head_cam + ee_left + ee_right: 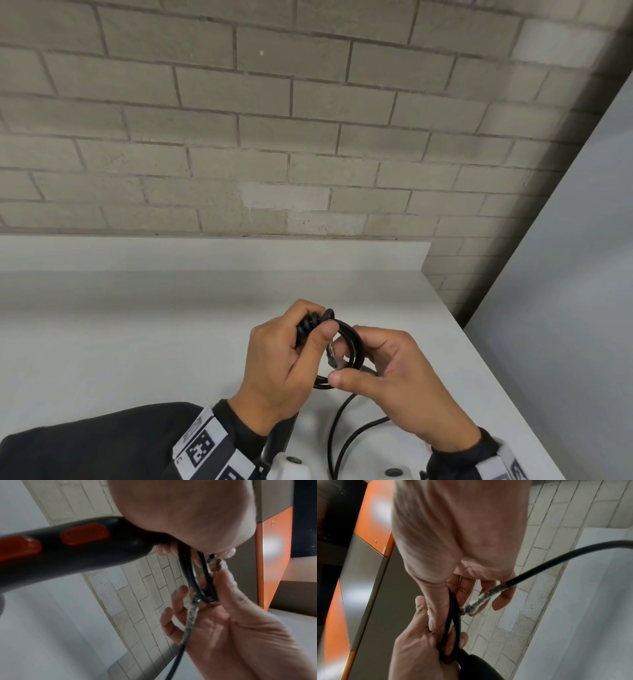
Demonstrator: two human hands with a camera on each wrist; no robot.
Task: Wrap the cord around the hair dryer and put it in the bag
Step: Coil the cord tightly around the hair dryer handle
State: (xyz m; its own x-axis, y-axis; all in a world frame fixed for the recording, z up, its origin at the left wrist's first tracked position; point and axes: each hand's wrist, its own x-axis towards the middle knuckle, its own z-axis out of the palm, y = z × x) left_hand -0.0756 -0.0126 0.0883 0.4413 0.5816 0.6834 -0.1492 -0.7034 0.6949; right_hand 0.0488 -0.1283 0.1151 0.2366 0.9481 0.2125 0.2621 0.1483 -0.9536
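My left hand [284,359] grips the end of the black hair dryer handle [68,550], which has orange-red buttons, together with a few loops of the black cord [356,346]. My right hand [394,373] pinches the loops between thumb and fingers. A grey taped stretch of cord [479,601] crosses its fingers. The loose cord [337,431] hangs down toward me. The left hand hides most of the dryer in the head view. No bag is in view.
Both hands hover over a white counter [137,325] against a brick wall [274,137]. A grey panel [565,274] stands to the right. A white object [291,466] lies at the near edge. An orange and grey cabinet [274,561] shows in the wrist views.
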